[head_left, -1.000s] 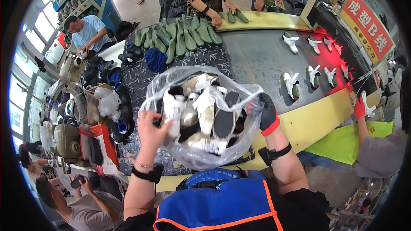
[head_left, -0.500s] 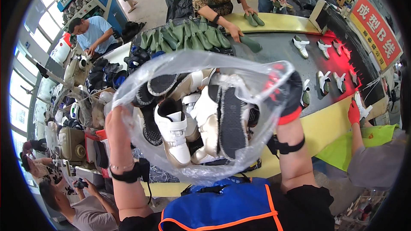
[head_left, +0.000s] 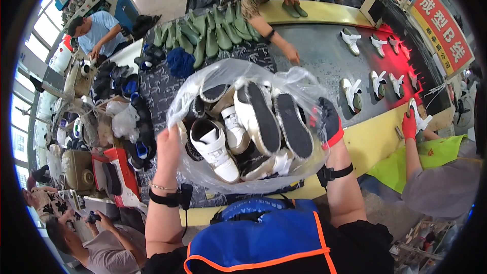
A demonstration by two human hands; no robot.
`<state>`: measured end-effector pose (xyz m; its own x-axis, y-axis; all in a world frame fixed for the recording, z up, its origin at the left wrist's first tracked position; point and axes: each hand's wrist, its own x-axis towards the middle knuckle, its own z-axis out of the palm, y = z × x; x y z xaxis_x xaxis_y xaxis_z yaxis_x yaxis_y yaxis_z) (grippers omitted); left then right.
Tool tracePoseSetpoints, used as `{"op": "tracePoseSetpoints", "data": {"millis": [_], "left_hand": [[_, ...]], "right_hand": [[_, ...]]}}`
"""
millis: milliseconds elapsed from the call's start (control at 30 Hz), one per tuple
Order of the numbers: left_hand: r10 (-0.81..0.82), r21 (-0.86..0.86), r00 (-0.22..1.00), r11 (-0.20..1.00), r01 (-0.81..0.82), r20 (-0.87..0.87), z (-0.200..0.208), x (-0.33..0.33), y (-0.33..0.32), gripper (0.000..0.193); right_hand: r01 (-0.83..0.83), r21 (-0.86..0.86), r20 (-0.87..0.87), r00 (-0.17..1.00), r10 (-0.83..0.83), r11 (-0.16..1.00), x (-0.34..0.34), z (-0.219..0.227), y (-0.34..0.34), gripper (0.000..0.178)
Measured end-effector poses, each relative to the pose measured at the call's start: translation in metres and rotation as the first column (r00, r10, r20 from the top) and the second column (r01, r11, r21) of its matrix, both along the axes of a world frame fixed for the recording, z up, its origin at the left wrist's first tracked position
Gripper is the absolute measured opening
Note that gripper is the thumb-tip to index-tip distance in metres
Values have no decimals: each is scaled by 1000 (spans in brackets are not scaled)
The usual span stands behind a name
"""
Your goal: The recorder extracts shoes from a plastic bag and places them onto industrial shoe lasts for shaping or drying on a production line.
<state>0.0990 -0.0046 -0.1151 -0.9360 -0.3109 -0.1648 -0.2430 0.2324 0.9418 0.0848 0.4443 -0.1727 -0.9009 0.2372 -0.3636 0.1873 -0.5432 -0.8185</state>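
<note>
A clear plastic bag (head_left: 195,87) hangs wide-mouthed between my hands over the dark patterned table. Inside lie several white shoe uppers (head_left: 215,152) with straps; some are turned so that their black stitched undersides (head_left: 294,127) face up. My left hand (head_left: 169,147), bare, is closed on the bag's left edge. On the right, my right hand (head_left: 329,122) wears a black glove with a red cuff and grips the bag's opposite edge. Its fingertips are partly hidden by glove and plastic.
Green shoe lasts (head_left: 210,33) stand grouped behind the bag. White shoes (head_left: 350,94) lie on the grey conveyor (head_left: 324,45), under red light at its far side. A co-worker's red-gloved hand (head_left: 409,124) holds a shoe at right. Dark shoes and a red box (head_left: 122,177) are at left.
My hands have come closer together, the left one moving rightward, and the bag's mouth looks narrower. The shoes inside have shifted. Across the table, the green last by the co-worker's hand is gone from sight.
</note>
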Motion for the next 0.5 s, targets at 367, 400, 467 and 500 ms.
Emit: {"op": "tracePoseSetpoints", "data": {"millis": [367, 400, 467, 500], "left_hand": [[-127, -785, 979, 617, -49, -161, -7, 14, 17, 26], [-150, -823, 969, 562, -79, -195, -12, 16, 16, 21], [-167, -794, 908, 562, -232, -384, -12, 17, 21, 20], [-198, -733, 856, 627, -263, -477, -20, 14, 20, 20]], "right_hand": [[563, 138, -350, 797, -491, 815, 35, 19, 71, 35], [667, 358, -548, 717, -431, 653, 39, 52, 46, 33], [645, 497, -677, 706, -205, 581, 54, 115, -14, 35], [508, 542, -682, 731, -3, 669, 62, 120, -29, 40]]}}
